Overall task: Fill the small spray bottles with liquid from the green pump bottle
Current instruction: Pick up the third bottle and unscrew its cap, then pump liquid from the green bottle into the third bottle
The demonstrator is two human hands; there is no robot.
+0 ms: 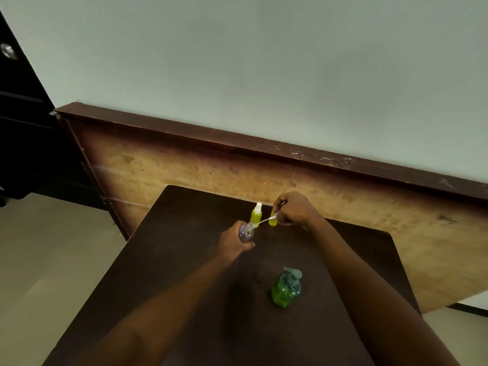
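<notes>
Plain indoor room, type unclear: dark tabletop (184, 260), worn wooden panel (184, 165) against bare wall (264, 62), tiled floor (52, 247).

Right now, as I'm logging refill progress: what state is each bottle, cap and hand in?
Purple spray bottle: uncapped, gripped by the left hand.
Spray head: off, pinched by the right hand, its tube reaching that bottle's neck.
Yellow spray bottle: upright, white cap on, filled yellow.
Second yellow bottle: partly hidden behind the right hand; cap unclear.
Green pump bottle: upright, pump on, untouched.
</notes>
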